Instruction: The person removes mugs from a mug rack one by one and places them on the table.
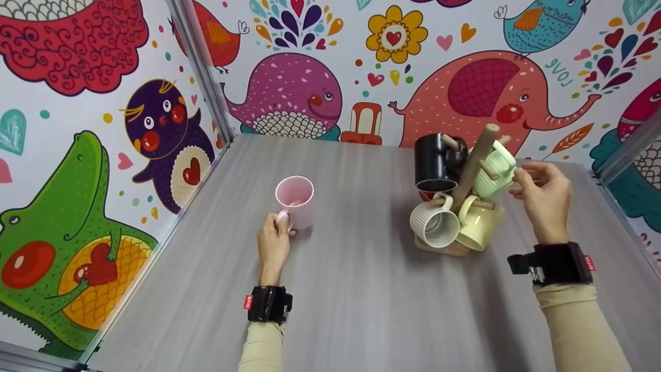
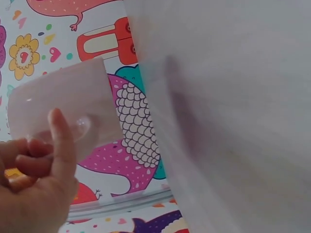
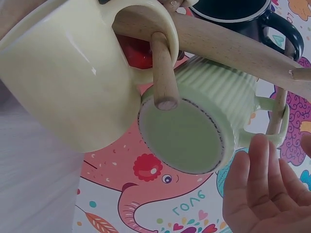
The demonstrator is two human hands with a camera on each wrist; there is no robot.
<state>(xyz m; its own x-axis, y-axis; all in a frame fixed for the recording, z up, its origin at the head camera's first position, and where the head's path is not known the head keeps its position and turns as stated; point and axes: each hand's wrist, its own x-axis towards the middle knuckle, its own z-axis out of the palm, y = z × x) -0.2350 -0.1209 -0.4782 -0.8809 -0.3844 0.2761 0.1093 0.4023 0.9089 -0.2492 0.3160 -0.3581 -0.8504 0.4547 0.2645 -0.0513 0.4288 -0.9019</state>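
My left hand point(image 1: 272, 245) grips the handle of a pink mug point(image 1: 301, 214), which stands upright with its mouth up. In the left wrist view, a gap shows between the mug's base and the table. My right hand point(image 1: 547, 199) is at the right side of a wooden mug tree point(image 1: 476, 161), beside a ribbed light green mug point(image 1: 490, 181). The green mug's handle hangs over a peg. In the right wrist view, the right fingers point(image 3: 260, 162) are fairly straight, with their tips right at that handle.
A black mug point(image 1: 431, 163), a ribbed white mug point(image 1: 421, 219) and a pale yellow mug point(image 1: 483, 232) also hang on the tree; a red one point(image 1: 426, 196) is mostly hidden. Grey table point(image 1: 356, 299) lies under everything. Printed panels point(image 1: 356, 77) wall the back and sides.
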